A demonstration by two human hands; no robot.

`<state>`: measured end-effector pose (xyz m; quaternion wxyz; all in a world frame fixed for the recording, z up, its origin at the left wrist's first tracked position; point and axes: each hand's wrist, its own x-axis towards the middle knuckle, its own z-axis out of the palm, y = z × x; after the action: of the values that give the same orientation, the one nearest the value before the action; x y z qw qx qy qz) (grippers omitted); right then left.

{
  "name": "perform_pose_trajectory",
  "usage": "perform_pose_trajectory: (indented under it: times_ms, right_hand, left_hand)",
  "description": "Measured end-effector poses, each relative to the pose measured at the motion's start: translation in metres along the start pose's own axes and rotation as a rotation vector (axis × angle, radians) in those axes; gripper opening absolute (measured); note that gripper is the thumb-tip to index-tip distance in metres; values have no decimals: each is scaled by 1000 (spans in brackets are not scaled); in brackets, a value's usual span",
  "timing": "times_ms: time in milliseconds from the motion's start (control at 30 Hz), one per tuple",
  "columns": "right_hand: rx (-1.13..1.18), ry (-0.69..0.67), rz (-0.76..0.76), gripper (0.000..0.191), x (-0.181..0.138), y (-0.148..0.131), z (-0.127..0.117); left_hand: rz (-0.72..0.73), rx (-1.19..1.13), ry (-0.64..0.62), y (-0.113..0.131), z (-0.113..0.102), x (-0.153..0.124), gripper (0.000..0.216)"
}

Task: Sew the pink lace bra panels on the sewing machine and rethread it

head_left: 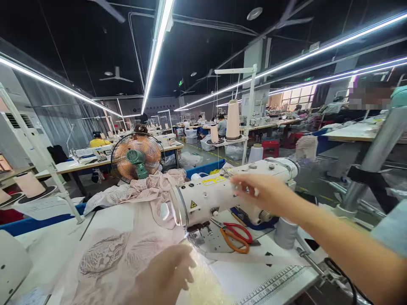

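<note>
**Item 1: pink lace cloth** (111, 254)
- Loc.: spread flat on white surface (254, 275), left of sewing machine (219, 190), near edge running in toward needle area. Heap of same cloth (143, 188) behind, against machine's end.
- Handling (est.): v. light, limp, no stiffness. Open lace prob. snags on sharp points & stretches if tugged.
- Where to hold (est.): flat under palm & fingertips, or pinched at a plain edge rather than across a motif.

**Item 2: sheer shiny piece** (200, 279)
- Loc.: front of needle, just beside left hand.
- Blurred; material can't be told. Prob. slippery & thin.

**Hands**
- Left hand (165, 273): bottom of view, palm down, fingers loosely together, on or just over the cloth. Grips nothing visible.
- Right hand (267, 192): stretched across above machine's arm, fingers loose & apart, empty. Contact w/ casing: can't tell, motion blur.

**Misc.**
- Scissors (237, 237), red & orange handles: on machine bed under the arm, right of needle.
- Grey spool (285, 233): standing near machine's base.
- Ruler strip (276, 281): along surface's front edge.
- Fan (137, 157): behind the heap.
- Thread cone (233, 120): tall, on a stand beyond the machine.
- Other people: seated at rows of machines, well apart, at back.
</note>
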<state>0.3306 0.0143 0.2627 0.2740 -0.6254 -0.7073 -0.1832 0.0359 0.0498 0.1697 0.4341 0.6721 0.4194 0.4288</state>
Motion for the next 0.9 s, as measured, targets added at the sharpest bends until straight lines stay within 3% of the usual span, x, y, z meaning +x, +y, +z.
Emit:
perform_pose_trajectory:
  times_ms: [67,133,167,233,333,400,500,567,700,900]
  right_hand:
    - [27,-30,-316,25,-25,-30,4]
    - [75,-35,-493,25,-46,-55,9]
    - [104,-17,-545,25,-54,-64,11]
    - [129,7,-572,27,-61,-71,15]
    - [99,1,-507,30,-48,-55,11]
    - [28,-12,-390,30,-26,-30,4]
    - [-165,-91,-12,22,18,17,-5]
    - [-197,-143,65,25,45,45,-5]
    - [-211,-339,73,23,75,73,5]
    - [-267,-469,15,25,83,67,15]
  left_hand:
    - [-70,-219,-383,20,24,14,54]
    - [-81,-332,-579,34,46,23,56]
    - [-76,-357,-617,38,55,25,54]
    - [-65,-383,-611,39,69,28,52]
    - [-84,-400,-516,35,79,30,48]
    - [-97,-410,-461,33,81,31,48]
    - [-127,-427,-436,26,84,32,45]
    - [-166,-442,-435,14,86,33,44]
    - [-279,-492,-456,-20,92,31,46]
    - [-398,-621,-473,-53,89,30,51]
